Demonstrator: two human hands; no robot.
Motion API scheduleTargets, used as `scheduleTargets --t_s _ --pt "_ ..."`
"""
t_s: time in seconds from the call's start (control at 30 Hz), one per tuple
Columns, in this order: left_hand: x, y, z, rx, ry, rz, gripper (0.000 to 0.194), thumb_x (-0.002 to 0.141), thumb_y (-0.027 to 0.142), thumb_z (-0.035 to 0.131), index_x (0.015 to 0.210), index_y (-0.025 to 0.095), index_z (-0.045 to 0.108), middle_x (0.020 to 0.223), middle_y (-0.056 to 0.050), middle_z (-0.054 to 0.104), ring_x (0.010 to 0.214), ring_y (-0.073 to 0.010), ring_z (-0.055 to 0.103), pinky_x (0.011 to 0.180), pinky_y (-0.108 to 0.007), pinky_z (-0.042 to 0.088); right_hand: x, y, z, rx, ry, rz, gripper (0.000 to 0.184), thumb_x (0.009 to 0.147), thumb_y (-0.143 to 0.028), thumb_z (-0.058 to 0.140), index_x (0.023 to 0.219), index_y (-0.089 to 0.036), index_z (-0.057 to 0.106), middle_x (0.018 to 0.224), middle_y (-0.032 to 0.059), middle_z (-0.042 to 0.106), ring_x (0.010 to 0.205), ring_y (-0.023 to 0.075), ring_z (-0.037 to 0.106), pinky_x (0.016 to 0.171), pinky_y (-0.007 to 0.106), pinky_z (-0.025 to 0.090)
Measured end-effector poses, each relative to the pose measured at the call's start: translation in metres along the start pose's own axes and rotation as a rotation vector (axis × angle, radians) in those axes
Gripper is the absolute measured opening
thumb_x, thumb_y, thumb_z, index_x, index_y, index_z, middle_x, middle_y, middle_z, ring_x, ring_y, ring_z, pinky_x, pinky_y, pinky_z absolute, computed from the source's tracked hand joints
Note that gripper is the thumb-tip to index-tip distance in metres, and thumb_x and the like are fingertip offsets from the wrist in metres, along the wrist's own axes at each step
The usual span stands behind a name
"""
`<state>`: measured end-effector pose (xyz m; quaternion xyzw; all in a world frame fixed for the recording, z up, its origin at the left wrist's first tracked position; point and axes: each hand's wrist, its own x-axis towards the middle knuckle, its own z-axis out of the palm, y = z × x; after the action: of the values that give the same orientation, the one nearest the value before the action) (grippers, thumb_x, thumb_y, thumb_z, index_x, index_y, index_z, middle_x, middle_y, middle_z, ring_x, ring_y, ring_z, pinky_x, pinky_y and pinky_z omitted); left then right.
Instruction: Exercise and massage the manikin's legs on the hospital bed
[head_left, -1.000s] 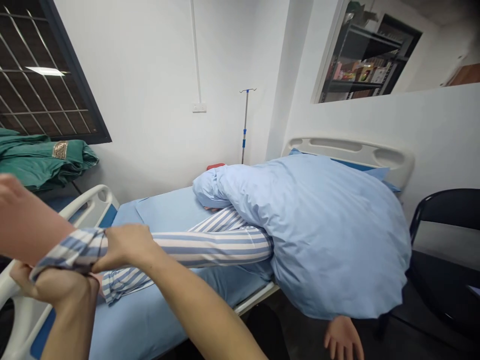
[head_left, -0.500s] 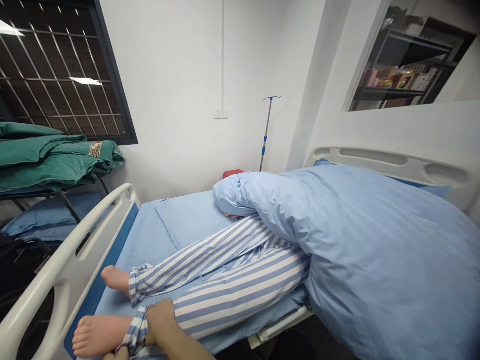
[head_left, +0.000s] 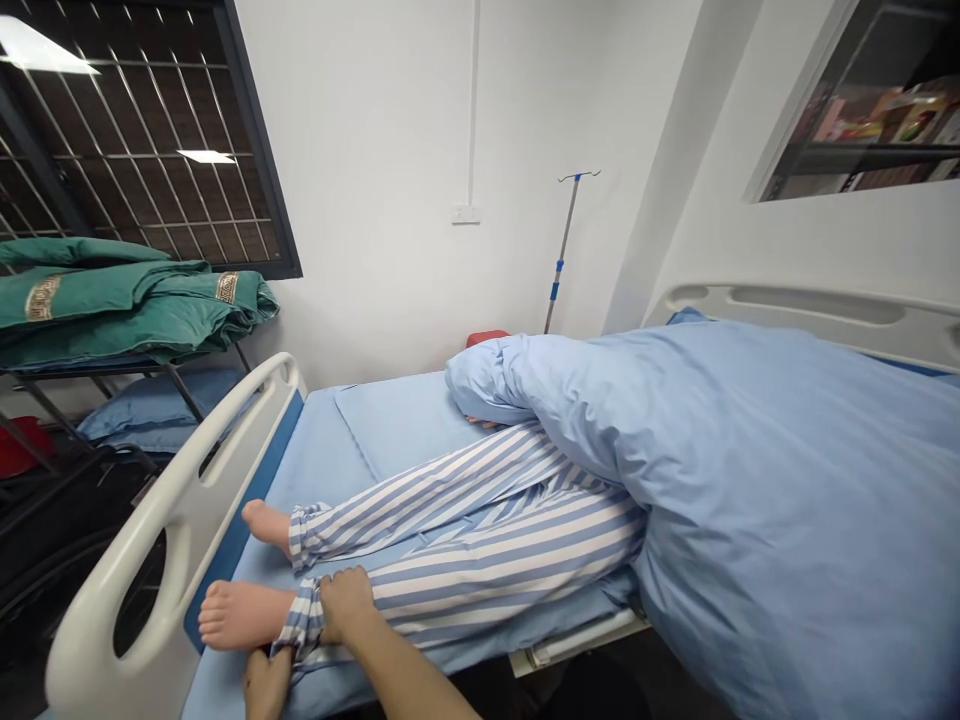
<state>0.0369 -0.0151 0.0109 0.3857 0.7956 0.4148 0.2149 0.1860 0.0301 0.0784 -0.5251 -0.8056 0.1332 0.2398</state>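
Striped trouser leg, the nearer of the pair, extends rightward from my right hand, which is curled over its lower end beside the gathered cuff. My left hand sits lower and to the left, against the cuff's underside beside the near foot; its fingers are partly hidden, so I cannot tell whether it is closed. Step in hand, as judged: supporting and positioning the lower leg. Next move calls for: confirm heel support on the bed sheet, then release both hands evenly, without dragging the cuff.
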Motion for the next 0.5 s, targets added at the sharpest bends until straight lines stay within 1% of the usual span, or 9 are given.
scheduleTargets --t_s 0.07,0.13,0.2,0.23,0.3,0.37,0.43,0.47,0.5 --pt "-0.003 0.002 -0.002 -0.06 0.012 0.009 0.037 0.05 0.041 0.051 0.076 0.016 0.061 0.082 -0.014 0.067 0.106 -0.0377 0.053 0.089 -0.046 0.042 0.002 -0.001 -0.008 -0.024 -0.018 -0.035 0.029 0.051 -0.047 0.064 0.075 -0.032 0.064 0.077 0.0002 0.067 0.085 0.0216 0.062 0.074 0.031 0.044" --pt "-0.006 0.003 -0.005 -0.093 0.028 -0.002 0.044 0.049 0.04 0.051 0.083 0.014 0.061 0.089 -0.015 0.066 0.105 -0.0375 0.053 0.09 -0.045 0.043 0.007 0.0 -0.019 -0.056 -0.069 -0.134 0.033 0.054 -0.049 0.063 0.082 -0.03 0.064 0.084 0.0015 0.067 0.089 0.022 0.061 0.075 0.031 0.045" --pt "-0.008 0.004 -0.008 -0.083 0.048 -0.045 0.045 0.049 0.039 0.051 0.086 0.013 0.061 0.09 -0.015 0.067 0.102 -0.0371 0.055 0.087 -0.044 0.044 0.014 0.008 -0.035 -0.073 -0.121 -0.242 0.041 0.059 -0.051 0.061 0.091 -0.025 0.063 0.09 0.0047 0.067 0.09 0.0232 0.06 0.076 0.034 0.045" --pt "-0.008 0.005 -0.009 -0.069 0.051 -0.07 0.045 0.05 0.038 0.051 0.086 0.013 0.061 0.089 -0.014 0.067 0.1 -0.0368 0.057 0.086 -0.044 0.045 0.016 0.015 -0.045 -0.083 -0.143 -0.274 0.045 0.062 -0.053 0.059 0.094 -0.022 0.062 0.092 0.0068 0.066 0.09 0.0242 0.059 0.077 0.035 0.046" --pt "-0.008 0.007 -0.012 -0.033 0.047 -0.104 0.043 0.053 0.039 0.05 0.085 0.013 0.061 0.087 -0.014 0.067 0.096 -0.0362 0.058 0.083 -0.043 0.047 0.018 0.035 -0.068 -0.121 -0.156 -0.261 0.047 0.067 -0.052 0.056 0.098 -0.016 0.061 0.095 0.011 0.065 0.091 0.0264 0.058 0.078 0.039 0.045" --pt "-0.009 0.009 -0.015 0.008 0.035 -0.108 0.044 0.055 0.04 0.048 0.087 0.013 0.061 0.088 -0.014 0.067 0.096 -0.0361 0.058 0.081 -0.043 0.047 0.013 0.062 -0.093 -0.176 -0.138 -0.203 0.044 0.073 -0.048 0.052 0.098 -0.013 0.06 0.095 0.0136 0.064 0.092 0.0278 0.056 0.078 0.041 0.045" --pt "-0.011 0.013 -0.017 0.072 0.032 -0.115 0.048 0.056 0.041 0.049 0.093 0.012 0.06 0.094 -0.016 0.066 0.1 -0.0373 0.056 0.081 -0.045 0.046 0.002 0.091 -0.116 -0.215 -0.08 -0.138 0.038 0.077 -0.043 0.05 0.098 -0.012 0.06 0.096 0.0136 0.063 0.093 0.0273 0.055 0.08 0.04 0.044" --pt "-0.014 0.015 -0.017 0.123 0.053 -0.134 0.052 0.056 0.042 0.049 0.096 0.011 0.059 0.1 -0.019 0.064 0.103 -0.0389 0.054 0.082 -0.047 0.045 -0.005 0.106 -0.125 -0.229 -0.052 -0.108 0.035 0.079 -0.041 0.048 0.097 -0.013 0.06 0.096 0.0132 0.063 0.094 0.0268 0.055 0.08 0.039 0.043" --pt "-0.019 0.018 -0.016 0.182 0.097 -0.155 0.057 0.056 0.043 0.051 0.101 0.01 0.058 0.107 -0.022 0.061 0.108 -0.0411 0.05 0.084 -0.05 0.043 -0.013 0.119 -0.132 -0.24 -0.032 -0.072 0.033 0.08 -0.039 0.048 0.096 -0.013 0.06 0.096 0.0128 0.063 0.095 0.0263 0.054 0.081 0.038 0.042"
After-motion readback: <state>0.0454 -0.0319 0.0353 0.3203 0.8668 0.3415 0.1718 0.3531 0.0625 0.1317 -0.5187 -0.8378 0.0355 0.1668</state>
